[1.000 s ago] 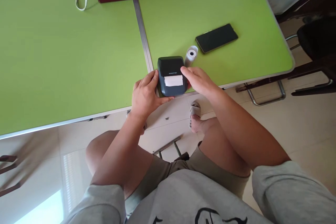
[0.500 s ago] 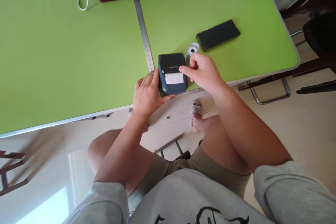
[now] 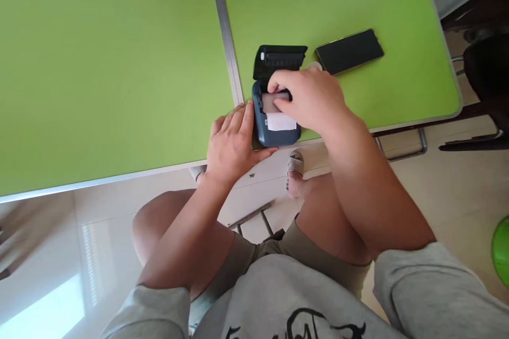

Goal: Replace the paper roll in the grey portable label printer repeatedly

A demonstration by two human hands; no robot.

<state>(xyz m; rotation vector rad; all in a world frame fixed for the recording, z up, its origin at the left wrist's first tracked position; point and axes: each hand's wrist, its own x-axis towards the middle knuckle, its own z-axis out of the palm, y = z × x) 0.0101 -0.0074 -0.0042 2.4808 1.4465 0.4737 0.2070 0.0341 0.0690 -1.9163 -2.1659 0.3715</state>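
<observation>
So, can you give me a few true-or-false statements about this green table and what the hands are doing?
1. The lid of the small printer stands open. True.
2. The left hand rests on the phone. False: it holds the printer's left side, and the phone lies apart, untouched.
3. The right hand has its fingers on the paper roll inside the printer. True.
4. The phone's screen is lit. False: it is dark.
</observation>
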